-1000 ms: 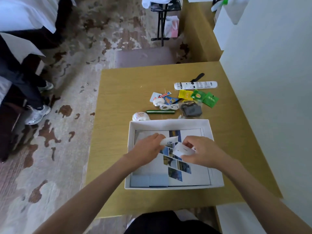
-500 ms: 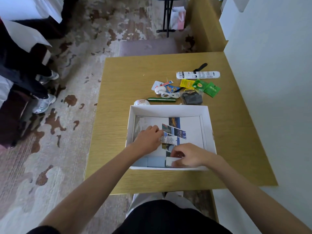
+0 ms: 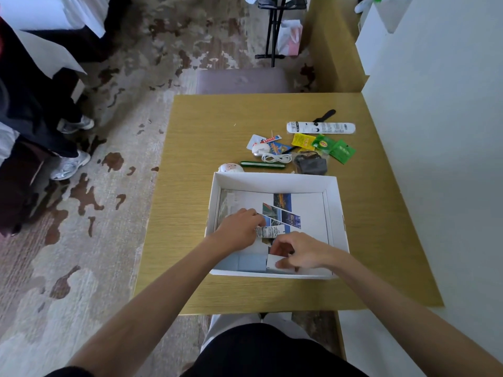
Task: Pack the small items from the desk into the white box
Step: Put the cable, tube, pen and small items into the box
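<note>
The white box (image 3: 275, 179) lies open on the wooden desk (image 3: 206, 126), a printed sheet with photos on its floor. Both my hands are inside it. My left hand (image 3: 239, 229) holds a small white tube (image 3: 269, 231) over the sheet. My right hand (image 3: 302, 253) presses a small white carton (image 3: 273, 262) against the box's near wall, next to two pale blue blocks (image 3: 246, 263). Behind the box lie loose items: a white tube (image 3: 321, 127), green packets (image 3: 334, 148), a yellow packet (image 3: 302, 140), a white cable (image 3: 276, 158), a green pen (image 3: 262, 164), a grey pouch (image 3: 310, 164) and a round white trinket (image 3: 230, 167).
A white wall (image 3: 435, 131) borders the desk on the right. A padded stool (image 3: 242, 80) stands beyond the far edge. On the patterned carpet to the left a person's shoes (image 3: 70, 165) show, beside a bed. A black stand and a pink bag (image 3: 291, 36) are further back.
My right hand has dropped from mid-box to the near wall with the white carton. My left hand has lowered with the tube toward the sheet. The camera has tilted down.
</note>
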Available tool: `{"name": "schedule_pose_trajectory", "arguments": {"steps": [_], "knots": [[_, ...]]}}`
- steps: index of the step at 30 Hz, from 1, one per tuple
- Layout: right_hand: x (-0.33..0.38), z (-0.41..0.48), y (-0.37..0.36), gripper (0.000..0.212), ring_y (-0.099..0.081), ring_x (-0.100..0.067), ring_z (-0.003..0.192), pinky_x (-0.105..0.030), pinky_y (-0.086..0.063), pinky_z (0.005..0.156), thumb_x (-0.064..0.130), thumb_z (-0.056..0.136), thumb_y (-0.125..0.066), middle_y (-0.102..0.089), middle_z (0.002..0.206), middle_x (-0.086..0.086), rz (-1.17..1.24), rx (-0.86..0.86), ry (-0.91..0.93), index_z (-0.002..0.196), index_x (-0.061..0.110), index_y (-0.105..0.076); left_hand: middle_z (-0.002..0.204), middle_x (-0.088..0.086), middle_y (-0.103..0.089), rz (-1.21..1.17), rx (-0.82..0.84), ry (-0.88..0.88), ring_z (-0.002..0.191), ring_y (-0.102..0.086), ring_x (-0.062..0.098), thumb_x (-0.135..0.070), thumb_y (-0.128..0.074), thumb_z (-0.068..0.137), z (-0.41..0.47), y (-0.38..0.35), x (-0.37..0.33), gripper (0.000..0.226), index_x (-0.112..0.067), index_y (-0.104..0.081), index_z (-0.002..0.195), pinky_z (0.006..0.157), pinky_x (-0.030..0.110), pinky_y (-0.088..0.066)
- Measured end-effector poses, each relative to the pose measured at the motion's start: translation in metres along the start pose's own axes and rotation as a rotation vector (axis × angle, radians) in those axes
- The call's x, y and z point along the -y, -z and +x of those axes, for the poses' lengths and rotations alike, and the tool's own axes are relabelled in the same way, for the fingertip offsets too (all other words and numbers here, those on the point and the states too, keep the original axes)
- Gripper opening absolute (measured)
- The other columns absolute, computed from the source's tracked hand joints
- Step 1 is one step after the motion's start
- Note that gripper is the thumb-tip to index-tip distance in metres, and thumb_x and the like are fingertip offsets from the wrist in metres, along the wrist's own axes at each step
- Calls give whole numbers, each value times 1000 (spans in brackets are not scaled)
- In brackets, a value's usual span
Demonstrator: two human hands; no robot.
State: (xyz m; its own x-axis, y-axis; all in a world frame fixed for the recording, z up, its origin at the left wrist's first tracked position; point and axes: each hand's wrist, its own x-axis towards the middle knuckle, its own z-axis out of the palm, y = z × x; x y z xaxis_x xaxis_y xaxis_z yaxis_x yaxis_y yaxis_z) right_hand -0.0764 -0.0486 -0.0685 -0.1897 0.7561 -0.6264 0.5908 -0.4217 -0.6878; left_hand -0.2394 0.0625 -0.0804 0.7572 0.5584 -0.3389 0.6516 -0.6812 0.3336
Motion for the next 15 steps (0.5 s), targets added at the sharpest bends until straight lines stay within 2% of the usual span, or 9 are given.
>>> {"name": "schedule_pose_trajectory", "arguments": {"steps": [3, 5, 8, 10, 13, 15], "knots": [[5, 2, 7, 26, -60, -2, 79, -10, -46, 58, 18, 85, -71, -61, 96, 13, -86, 39, 24, 109, 22, -64, 123, 3, -56, -6, -19, -15, 115, -47, 22, -12, -47, 89, 7, 6, 0, 34, -23, -55, 121, 85, 40, -47], [8, 3, 11, 28, -59, 2, 82, -10, -44, 65, 21, 84, -71, -63, 98, 14, -145, 68, 50, 111, 22, -65, 121, 4, -57, -18, -39, -28, 114, -48, 23, -13, -46, 91, 12, 12, 1, 34, -21, -57, 121, 86, 40, -48], [9, 7, 12, 32, -62, -9, 95, -26, -53, 84, 19, 82, -72, -67, 108, 5, -208, 99, 45, 113, 18, -66, 118, 5, -58, -42, -59, -40, 112, -49, 24, -14, -46, 91, 19, 20, 2, 32, -21, -58, 120, 84, 38, -45], [10, 10, 12, 33, -63, -14, 99, -32, -54, 90, 15, 81, -72, -68, 110, 1, -221, 119, 38, 114, 16, -67, 117, 4, -60, -60, -61, -50, 111, -51, 23, -14, -46, 91, 23, 22, 3, 31, -22, -59, 118, 85, 38, -46], [12, 12, 17, 32, -64, -7, 92, -22, -52, 83, 13, 82, -71, -69, 102, 6, -184, 107, 70, 113, 16, -67, 116, 3, -61, -56, -47, -68, 109, -53, 22, -15, -45, 92, 27, 24, 3, 30, -21, -60, 117, 85, 37, -48], [16, 13, 27, 28, -64, -5, 89, -18, -51, 80, 15, 84, -68, -69, 98, 7, -131, 18, 111, 111, 18, -68, 115, 2, -62, -62, -64, -90, 108, -55, 21, -17, -44, 93, 29, 26, 4, 29, -19, -62, 116, 82, 36, -48]]}}
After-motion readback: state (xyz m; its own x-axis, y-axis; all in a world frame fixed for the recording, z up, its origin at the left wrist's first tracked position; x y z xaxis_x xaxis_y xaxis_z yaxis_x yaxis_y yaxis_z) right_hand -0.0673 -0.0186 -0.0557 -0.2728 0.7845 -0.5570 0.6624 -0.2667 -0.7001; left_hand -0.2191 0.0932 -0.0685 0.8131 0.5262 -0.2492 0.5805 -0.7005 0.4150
